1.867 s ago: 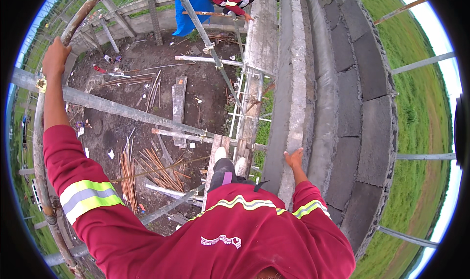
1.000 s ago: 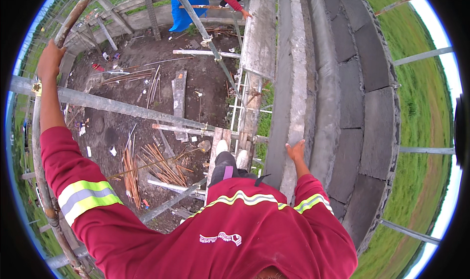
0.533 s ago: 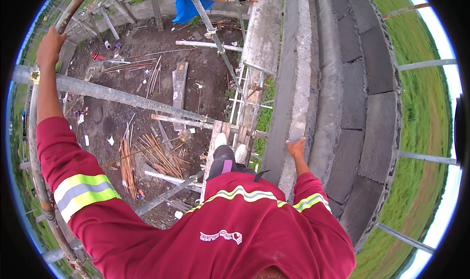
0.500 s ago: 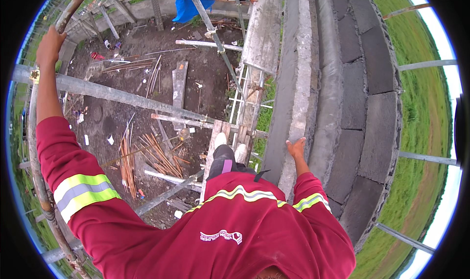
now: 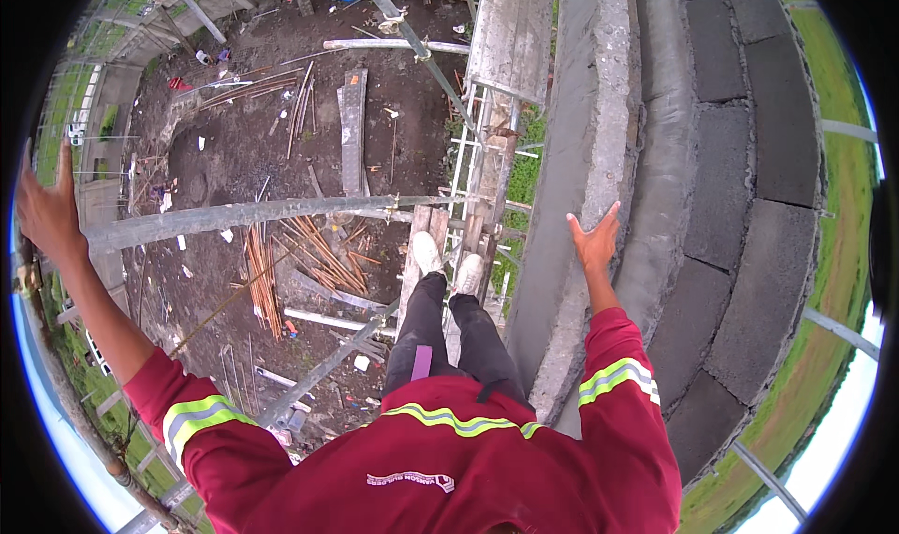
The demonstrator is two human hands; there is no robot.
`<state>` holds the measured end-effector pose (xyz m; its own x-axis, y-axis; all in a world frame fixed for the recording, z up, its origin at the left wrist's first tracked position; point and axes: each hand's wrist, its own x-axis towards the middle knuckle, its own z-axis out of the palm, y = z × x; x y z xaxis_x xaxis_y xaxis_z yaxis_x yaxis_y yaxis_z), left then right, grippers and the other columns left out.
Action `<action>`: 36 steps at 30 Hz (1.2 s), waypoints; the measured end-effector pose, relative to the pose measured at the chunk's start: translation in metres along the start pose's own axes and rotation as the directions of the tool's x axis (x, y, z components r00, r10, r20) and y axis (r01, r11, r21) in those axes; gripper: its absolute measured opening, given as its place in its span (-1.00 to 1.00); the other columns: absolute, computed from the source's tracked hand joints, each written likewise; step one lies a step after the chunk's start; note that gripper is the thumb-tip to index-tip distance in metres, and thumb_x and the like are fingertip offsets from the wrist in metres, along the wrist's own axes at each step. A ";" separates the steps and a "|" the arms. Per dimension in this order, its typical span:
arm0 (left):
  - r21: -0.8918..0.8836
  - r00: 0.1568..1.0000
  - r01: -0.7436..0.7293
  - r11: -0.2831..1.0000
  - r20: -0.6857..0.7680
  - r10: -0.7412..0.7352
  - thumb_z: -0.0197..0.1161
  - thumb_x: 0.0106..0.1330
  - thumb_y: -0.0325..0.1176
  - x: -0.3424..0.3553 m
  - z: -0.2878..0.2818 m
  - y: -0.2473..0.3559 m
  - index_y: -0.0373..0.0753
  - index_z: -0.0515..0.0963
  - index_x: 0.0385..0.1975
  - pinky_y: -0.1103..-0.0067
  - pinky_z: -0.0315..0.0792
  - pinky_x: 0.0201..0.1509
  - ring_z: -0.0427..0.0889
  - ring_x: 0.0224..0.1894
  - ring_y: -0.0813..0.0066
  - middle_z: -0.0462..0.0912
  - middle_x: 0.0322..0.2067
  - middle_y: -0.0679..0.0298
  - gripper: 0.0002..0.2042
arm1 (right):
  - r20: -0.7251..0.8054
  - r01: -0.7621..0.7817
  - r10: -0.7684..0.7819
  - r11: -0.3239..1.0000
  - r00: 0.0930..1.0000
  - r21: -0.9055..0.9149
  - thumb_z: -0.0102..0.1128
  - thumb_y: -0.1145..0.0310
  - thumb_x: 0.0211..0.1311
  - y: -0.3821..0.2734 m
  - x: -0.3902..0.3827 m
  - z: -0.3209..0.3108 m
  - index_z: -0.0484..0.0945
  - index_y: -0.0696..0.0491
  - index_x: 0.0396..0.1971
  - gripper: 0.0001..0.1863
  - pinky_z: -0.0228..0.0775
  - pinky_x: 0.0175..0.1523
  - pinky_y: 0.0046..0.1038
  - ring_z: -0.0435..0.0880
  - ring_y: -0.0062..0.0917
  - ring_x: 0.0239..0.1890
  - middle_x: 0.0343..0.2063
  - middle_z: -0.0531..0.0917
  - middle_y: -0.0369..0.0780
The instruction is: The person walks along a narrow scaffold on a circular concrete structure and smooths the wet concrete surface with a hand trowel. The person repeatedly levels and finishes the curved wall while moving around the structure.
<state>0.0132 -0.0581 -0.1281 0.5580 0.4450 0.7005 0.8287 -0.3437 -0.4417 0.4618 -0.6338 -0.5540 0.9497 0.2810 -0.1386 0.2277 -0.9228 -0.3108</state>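
Note:
My left hand (image 5: 51,217) is raised at the far left, its fingers spread and nothing in them. It is just above a rusty scaffold pole (image 5: 80,412) and near the end of a grey horizontal scaffold tube (image 5: 187,225). My right hand (image 5: 596,247) is over the rough concrete ledge (image 5: 613,94) to my right, thumb and fingers apart, holding nothing. Whether its palm touches the ledge I cannot tell. Below, my white shoes (image 5: 426,252) stand on narrow wooden planks (image 5: 419,225).
Beyond the ledge rises a wall of grey blocks (image 5: 721,173). A long walkway board (image 5: 510,37) runs ahead along the wall. Far below left, the dirt ground (image 5: 243,150) holds bundles of thin rods (image 5: 262,281) and a plank (image 5: 352,126). A diagonal tube (image 5: 412,37) crosses ahead.
My left hand has let go of the rusty pole and spread its fingers, moving left and down. My right hand has shifted slightly right and forward. The other person ahead is out of view.

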 end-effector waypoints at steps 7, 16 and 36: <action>-0.388 0.247 0.904 0.179 0.816 0.523 0.36 0.27 -0.18 -0.332 0.106 0.435 -0.35 0.59 -0.05 0.39 0.46 0.12 0.65 -0.01 0.17 0.67 -0.09 0.05 -0.61 | -0.089 0.032 -0.039 0.996 0.995 -0.079 0.39 -0.15 -0.01 0.000 -0.007 0.015 -0.10 0.05 0.48 0.18 0.33 0.21 -0.08 0.40 -0.03 0.22 0.18 0.36 0.05; 0.256 -0.174 0.966 -0.042 0.760 0.626 0.19 0.39 0.03 -0.474 0.211 0.767 -0.29 0.50 0.08 0.45 0.46 -0.01 0.64 -0.06 0.39 0.67 -0.08 0.13 -0.50 | -0.036 0.075 -0.077 0.996 0.996 -0.051 0.39 -0.08 0.04 0.007 0.007 0.028 -0.12 0.15 0.47 0.17 0.11 0.38 -0.07 0.21 0.03 0.38 0.34 0.21 0.11; -0.414 0.462 0.822 0.392 0.886 -0.031 0.11 0.39 0.04 -0.653 0.414 0.840 -0.47 0.46 0.03 0.25 0.29 0.23 0.46 0.11 -0.09 0.52 -0.01 -0.17 -0.43 | -0.049 -0.149 0.142 0.967 0.989 -0.205 0.16 -0.38 0.08 0.030 -0.026 0.047 -0.12 0.22 0.46 0.22 -0.15 0.47 0.03 -0.03 -0.03 0.48 0.42 0.00 0.13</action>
<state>0.3630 -0.2952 -1.1887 0.2709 0.9493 -0.1597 0.7647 -0.1115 0.6347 0.4334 -0.6565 -0.6039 0.9818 0.1335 -0.1350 0.1225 -0.9887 -0.0868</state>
